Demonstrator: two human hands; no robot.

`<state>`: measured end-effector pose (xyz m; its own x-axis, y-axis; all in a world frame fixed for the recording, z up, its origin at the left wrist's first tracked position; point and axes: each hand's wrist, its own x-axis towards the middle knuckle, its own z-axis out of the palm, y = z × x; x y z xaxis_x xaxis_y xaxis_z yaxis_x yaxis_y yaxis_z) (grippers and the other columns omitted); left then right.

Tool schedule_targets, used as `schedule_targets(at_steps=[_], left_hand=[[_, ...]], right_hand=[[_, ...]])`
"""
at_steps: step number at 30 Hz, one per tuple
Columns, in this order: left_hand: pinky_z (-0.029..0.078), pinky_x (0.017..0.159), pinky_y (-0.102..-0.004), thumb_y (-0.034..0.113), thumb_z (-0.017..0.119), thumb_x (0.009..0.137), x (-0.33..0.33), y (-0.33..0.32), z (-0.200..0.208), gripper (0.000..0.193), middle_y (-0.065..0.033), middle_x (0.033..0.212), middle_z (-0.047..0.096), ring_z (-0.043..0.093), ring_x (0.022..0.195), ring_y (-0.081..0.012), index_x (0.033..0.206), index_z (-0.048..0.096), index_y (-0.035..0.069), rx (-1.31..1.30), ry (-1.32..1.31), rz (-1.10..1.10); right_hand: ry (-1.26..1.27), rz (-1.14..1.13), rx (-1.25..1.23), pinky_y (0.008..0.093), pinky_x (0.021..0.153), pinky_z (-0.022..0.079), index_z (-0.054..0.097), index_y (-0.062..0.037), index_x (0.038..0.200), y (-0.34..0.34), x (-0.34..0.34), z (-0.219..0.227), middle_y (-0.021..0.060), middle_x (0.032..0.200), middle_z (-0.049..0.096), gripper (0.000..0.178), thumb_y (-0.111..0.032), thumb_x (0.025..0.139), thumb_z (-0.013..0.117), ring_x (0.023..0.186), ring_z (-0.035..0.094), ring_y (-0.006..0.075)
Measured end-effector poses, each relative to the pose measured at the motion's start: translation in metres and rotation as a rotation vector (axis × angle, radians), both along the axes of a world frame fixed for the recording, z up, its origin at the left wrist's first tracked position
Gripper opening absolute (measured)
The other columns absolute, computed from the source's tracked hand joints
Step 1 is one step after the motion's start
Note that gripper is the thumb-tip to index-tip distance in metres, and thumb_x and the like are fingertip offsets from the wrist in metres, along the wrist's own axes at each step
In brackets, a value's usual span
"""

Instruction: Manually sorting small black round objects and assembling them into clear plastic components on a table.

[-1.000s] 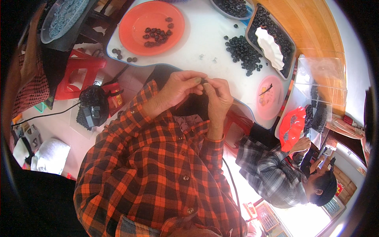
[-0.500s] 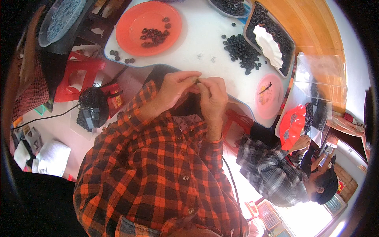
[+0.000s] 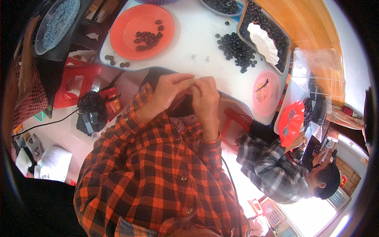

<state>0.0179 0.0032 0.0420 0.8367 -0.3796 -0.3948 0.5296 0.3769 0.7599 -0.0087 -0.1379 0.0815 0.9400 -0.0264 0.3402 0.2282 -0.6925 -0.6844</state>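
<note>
Above the table's front edge, my left hand (image 3: 170, 91) and my right hand (image 3: 207, 96) meet, fingertips pinched together. Whatever sits between them is too small and covered by the fingers to make out. Beyond my left hand, an orange plate (image 3: 130, 27) on the white table (image 3: 185, 39) bears several dark, round, ring-like pieces (image 3: 148, 38). A heap of small black round pieces (image 3: 236, 49) lies loose on the tabletop past my right hand. Several more dark pieces (image 3: 111, 60) rest near the table's left edge.
A tray of black pieces (image 3: 258, 14) with a white scalloped dish (image 3: 262, 43) stands far right, near a pink plate (image 3: 266, 104) holding a dark stick. A co-worker in grey plaid (image 3: 272, 170) has a hand at a red scalloped dish (image 3: 291, 122). Red stools (image 3: 75, 85) flank the table.
The view has shifted slightly, so the table things appear a little further left. My hands stay pinched together at the same table edge.
</note>
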Motion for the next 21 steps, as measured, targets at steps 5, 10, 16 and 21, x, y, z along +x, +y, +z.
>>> schedule_targets(at_steps=[5, 10, 16, 21], left_hand=[[0.053, 0.069, -0.0211, 0.013, 0.067, 0.094, 0.000, 0.002, -0.006, 0.030, -0.0085, 0.097, 0.069, 0.065, 0.083, -0.0101, 0.116, 0.065, -0.008, 0.016, 0.004, -0.050], [0.056, 0.076, -0.0258, 0.011, 0.058, 0.098, 0.003, 0.003, -0.007, 0.028, -0.0129, 0.103, 0.068, 0.068, 0.089, -0.0158, 0.118, 0.063, -0.009, -0.078, -0.003, -0.065], [0.058, 0.092, -0.0397, 0.010, 0.054, 0.101, 0.004, 0.005, -0.014, 0.033, -0.0210, 0.114, 0.063, 0.068, 0.099, -0.0283, 0.125, 0.055, -0.012, -0.490, 0.096, -0.034], [0.059, 0.091, -0.0391, 0.011, 0.055, 0.100, 0.005, 0.007, -0.016, 0.034, -0.0210, 0.113, 0.064, 0.069, 0.099, -0.0274, 0.125, 0.055, -0.011, -0.564, 0.094, -0.039]], right_hand=[[0.150, 0.013, 0.113, 0.0325, 0.063, 0.052, 0.067, -0.0017, 0.095, -0.004, -0.003, -0.002, 0.0132, 0.088, 0.060, 0.015, 0.001, 0.081, 0.071, 0.072, 0.064, 0.0264], [0.242, 0.002, 0.435, 0.0275, 0.070, 0.054, 0.067, 0.0010, 0.100, -0.010, -0.006, -0.002, 0.0095, 0.096, 0.061, 0.014, 0.004, 0.087, 0.066, 0.080, 0.067, 0.0175], [0.207, 0.009, 0.699, 0.0251, 0.078, 0.053, 0.067, 0.0014, 0.102, -0.008, -0.007, 0.009, 0.0061, 0.103, 0.060, 0.013, 0.006, 0.091, 0.063, 0.087, 0.066, 0.0143], [0.221, -0.007, 0.714, 0.0222, 0.078, 0.050, 0.068, 0.0004, 0.103, -0.008, -0.009, 0.009, 0.0049, 0.102, 0.060, 0.014, 0.006, 0.091, 0.063, 0.089, 0.062, 0.0109]])
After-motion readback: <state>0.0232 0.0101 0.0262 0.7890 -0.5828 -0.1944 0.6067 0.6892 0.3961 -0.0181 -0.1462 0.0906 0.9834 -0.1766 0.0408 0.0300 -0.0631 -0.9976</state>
